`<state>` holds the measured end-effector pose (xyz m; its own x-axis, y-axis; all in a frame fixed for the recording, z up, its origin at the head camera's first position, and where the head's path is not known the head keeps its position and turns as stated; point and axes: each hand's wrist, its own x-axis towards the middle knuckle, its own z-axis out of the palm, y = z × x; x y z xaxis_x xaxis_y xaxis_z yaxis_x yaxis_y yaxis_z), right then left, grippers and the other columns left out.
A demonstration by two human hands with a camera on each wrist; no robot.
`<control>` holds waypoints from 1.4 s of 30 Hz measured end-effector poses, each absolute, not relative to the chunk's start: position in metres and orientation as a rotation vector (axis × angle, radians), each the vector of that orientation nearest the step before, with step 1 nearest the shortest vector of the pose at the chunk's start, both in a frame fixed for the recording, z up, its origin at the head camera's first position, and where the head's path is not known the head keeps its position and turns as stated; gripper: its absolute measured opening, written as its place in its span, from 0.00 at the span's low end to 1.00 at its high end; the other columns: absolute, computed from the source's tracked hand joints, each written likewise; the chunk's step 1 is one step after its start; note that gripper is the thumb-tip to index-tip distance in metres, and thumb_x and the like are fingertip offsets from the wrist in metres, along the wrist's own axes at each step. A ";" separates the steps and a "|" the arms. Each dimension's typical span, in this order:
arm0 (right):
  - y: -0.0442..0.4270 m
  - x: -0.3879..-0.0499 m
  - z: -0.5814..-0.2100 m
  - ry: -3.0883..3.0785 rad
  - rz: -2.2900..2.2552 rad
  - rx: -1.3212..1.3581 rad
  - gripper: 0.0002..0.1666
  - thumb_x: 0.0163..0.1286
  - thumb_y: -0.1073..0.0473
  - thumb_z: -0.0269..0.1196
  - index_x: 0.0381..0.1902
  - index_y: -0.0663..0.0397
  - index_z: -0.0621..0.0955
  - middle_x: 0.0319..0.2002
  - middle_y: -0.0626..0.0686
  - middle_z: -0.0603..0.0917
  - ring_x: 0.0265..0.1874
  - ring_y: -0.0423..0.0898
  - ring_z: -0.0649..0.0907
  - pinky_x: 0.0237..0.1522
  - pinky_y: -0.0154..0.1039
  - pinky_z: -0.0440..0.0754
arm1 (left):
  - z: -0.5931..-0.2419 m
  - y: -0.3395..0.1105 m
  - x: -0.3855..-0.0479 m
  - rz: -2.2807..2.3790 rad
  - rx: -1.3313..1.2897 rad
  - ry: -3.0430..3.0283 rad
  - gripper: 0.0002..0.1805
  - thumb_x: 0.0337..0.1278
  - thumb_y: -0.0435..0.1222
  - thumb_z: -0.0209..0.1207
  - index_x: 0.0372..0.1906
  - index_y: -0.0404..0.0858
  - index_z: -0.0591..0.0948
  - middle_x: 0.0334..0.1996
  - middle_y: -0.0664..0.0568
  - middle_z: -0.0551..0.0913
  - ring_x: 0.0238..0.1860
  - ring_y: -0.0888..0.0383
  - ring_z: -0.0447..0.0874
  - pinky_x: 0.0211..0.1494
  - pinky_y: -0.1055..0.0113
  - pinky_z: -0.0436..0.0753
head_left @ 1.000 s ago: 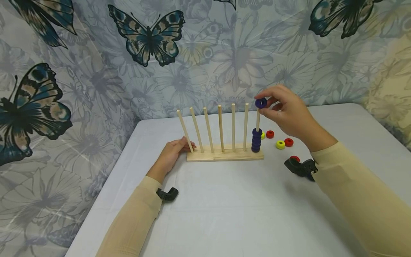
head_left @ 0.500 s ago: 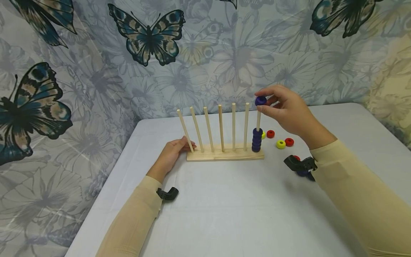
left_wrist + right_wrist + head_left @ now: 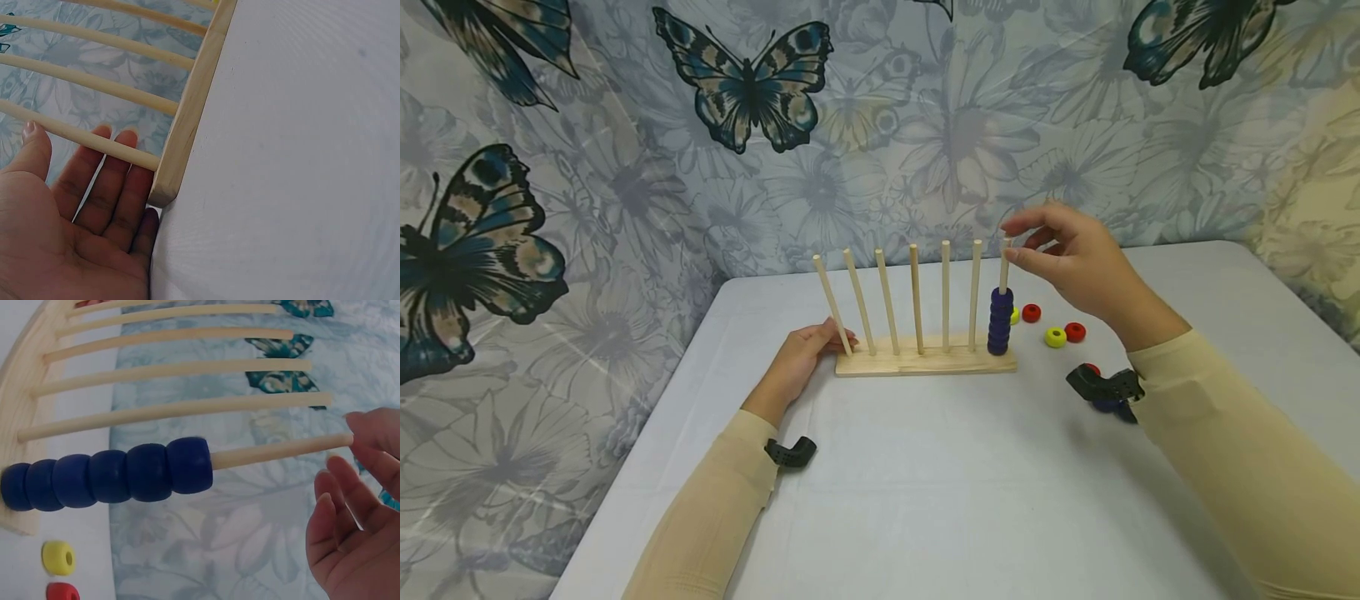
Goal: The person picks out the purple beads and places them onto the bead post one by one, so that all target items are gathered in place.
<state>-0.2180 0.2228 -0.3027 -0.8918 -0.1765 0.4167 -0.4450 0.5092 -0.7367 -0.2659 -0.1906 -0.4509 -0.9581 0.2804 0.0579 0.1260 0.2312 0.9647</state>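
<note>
A wooden peg rack stands on the white table, with several upright pegs in a row. Dark blue beads are stacked on its rightmost peg; in the right wrist view the blue beads sit against one another. My right hand is at that peg's top, with thumb and fingertips close around the tip and no bead between them. At the rack's left end is my left hand. In the left wrist view the left hand's straight fingers lie behind the end peg, and the thumb touches it.
Right of the rack lie red beads and yellow beads. More beads, red and dark blue, are partly hidden by the black wrist mount. A patterned butterfly backdrop rises behind the table.
The blue bead my right hand held over the rightmost peg has dropped onto the stack, which is taller. The right hand stays near the peg's tip. The left hand has not moved.
</note>
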 end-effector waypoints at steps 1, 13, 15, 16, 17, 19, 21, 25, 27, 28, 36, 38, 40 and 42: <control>0.223 -0.218 -0.303 -2.462 1.332 0.522 0.18 0.80 0.61 0.70 0.64 0.59 0.84 0.59 0.56 0.84 0.48 0.47 0.80 0.47 0.29 0.79 | -0.451 -0.191 -0.266 1.826 0.397 2.367 0.34 0.84 0.61 0.51 0.55 0.35 0.91 0.49 0.47 0.92 0.60 0.51 0.87 0.74 0.58 0.74; 0.227 -0.213 -0.310 -2.429 1.381 0.543 0.17 0.78 0.64 0.71 0.62 0.57 0.85 0.55 0.53 0.86 0.46 0.47 0.82 0.44 0.29 0.80 | -0.452 -0.191 -0.267 1.843 0.401 2.355 0.34 0.83 0.61 0.53 0.55 0.34 0.91 0.51 0.46 0.92 0.60 0.51 0.87 0.74 0.58 0.74; 0.228 -0.212 -0.310 -2.428 1.385 0.538 0.18 0.78 0.64 0.71 0.63 0.57 0.85 0.55 0.54 0.86 0.46 0.46 0.83 0.44 0.29 0.81 | -0.452 -0.191 -0.267 1.852 0.399 2.347 0.35 0.82 0.62 0.53 0.55 0.34 0.91 0.50 0.46 0.92 0.59 0.51 0.87 0.73 0.58 0.75; 0.228 -0.211 -0.311 -2.430 1.383 0.534 0.18 0.78 0.64 0.71 0.63 0.57 0.85 0.55 0.54 0.86 0.46 0.46 0.83 0.44 0.28 0.81 | -0.453 -0.191 -0.267 1.855 0.399 2.344 0.35 0.82 0.62 0.53 0.55 0.34 0.91 0.49 0.46 0.92 0.59 0.51 0.87 0.73 0.59 0.75; 0.228 -0.211 -0.311 -2.431 1.381 0.532 0.18 0.78 0.64 0.71 0.63 0.57 0.85 0.55 0.54 0.86 0.46 0.46 0.83 0.44 0.28 0.81 | -0.453 -0.191 -0.267 1.859 0.397 2.339 0.36 0.82 0.63 0.54 0.55 0.34 0.91 0.49 0.46 0.92 0.59 0.50 0.88 0.73 0.59 0.75; 0.229 -0.210 -0.312 -2.436 1.378 0.530 0.19 0.78 0.63 0.71 0.64 0.58 0.85 0.56 0.55 0.86 0.46 0.46 0.83 0.44 0.27 0.81 | -0.453 -0.191 -0.268 1.857 0.395 2.341 0.36 0.81 0.63 0.53 0.54 0.34 0.91 0.48 0.46 0.92 0.59 0.51 0.88 0.73 0.59 0.75; 0.231 -0.209 -0.313 -2.448 1.372 0.523 0.19 0.79 0.62 0.70 0.64 0.58 0.85 0.57 0.56 0.86 0.47 0.46 0.82 0.44 0.27 0.81 | -0.453 -0.191 -0.268 1.860 0.392 2.340 0.35 0.82 0.63 0.53 0.54 0.34 0.91 0.48 0.46 0.92 0.59 0.50 0.88 0.73 0.59 0.75; 0.232 -0.207 -0.316 -2.471 1.347 0.516 0.19 0.80 0.60 0.70 0.64 0.58 0.85 0.58 0.55 0.86 0.47 0.47 0.81 0.45 0.27 0.81 | -0.453 -0.191 -0.267 1.864 0.388 2.339 0.34 0.83 0.61 0.53 0.55 0.34 0.91 0.50 0.46 0.92 0.59 0.50 0.87 0.74 0.58 0.75; 0.232 -0.206 -0.316 -2.478 1.335 0.518 0.19 0.80 0.59 0.70 0.64 0.57 0.85 0.57 0.53 0.86 0.47 0.47 0.81 0.45 0.27 0.81 | -0.454 -0.191 -0.267 1.869 0.387 2.335 0.34 0.84 0.60 0.52 0.55 0.33 0.91 0.51 0.45 0.92 0.60 0.50 0.87 0.74 0.57 0.75; 0.233 -0.205 -0.317 -2.480 1.332 0.521 0.18 0.80 0.59 0.70 0.63 0.57 0.85 0.57 0.53 0.86 0.47 0.48 0.81 0.45 0.27 0.81 | -0.454 -0.190 -0.267 1.866 0.389 2.337 0.34 0.84 0.60 0.52 0.56 0.33 0.91 0.51 0.45 0.92 0.60 0.49 0.87 0.74 0.57 0.74; 0.240 -0.197 -0.320 -2.522 1.368 0.506 0.17 0.81 0.57 0.69 0.63 0.55 0.84 0.55 0.52 0.85 0.49 0.48 0.81 0.43 0.29 0.81 | -0.454 -0.191 -0.268 1.856 0.377 2.347 0.36 0.82 0.63 0.53 0.55 0.34 0.91 0.48 0.47 0.92 0.59 0.50 0.87 0.73 0.58 0.75; 0.243 -0.196 -0.321 -2.532 1.378 0.494 0.17 0.81 0.56 0.69 0.63 0.54 0.84 0.55 0.51 0.85 0.49 0.48 0.81 0.42 0.30 0.82 | -0.454 -0.191 -0.269 1.864 0.383 2.340 0.36 0.82 0.63 0.53 0.55 0.34 0.91 0.48 0.46 0.92 0.59 0.50 0.87 0.74 0.58 0.74; 0.246 -0.194 -0.322 -2.534 1.392 0.483 0.17 0.82 0.55 0.69 0.63 0.53 0.84 0.54 0.51 0.85 0.49 0.49 0.81 0.42 0.30 0.82 | -0.454 -0.191 -0.269 1.867 0.392 2.334 0.36 0.82 0.62 0.53 0.55 0.33 0.91 0.48 0.45 0.92 0.59 0.50 0.87 0.74 0.57 0.74; 0.249 -0.193 -0.324 -2.538 1.400 0.479 0.17 0.83 0.55 0.68 0.63 0.53 0.84 0.55 0.52 0.85 0.49 0.48 0.81 0.43 0.29 0.82 | -0.454 -0.191 -0.269 1.864 0.396 2.333 0.36 0.82 0.62 0.53 0.56 0.33 0.91 0.49 0.46 0.92 0.59 0.50 0.88 0.74 0.57 0.75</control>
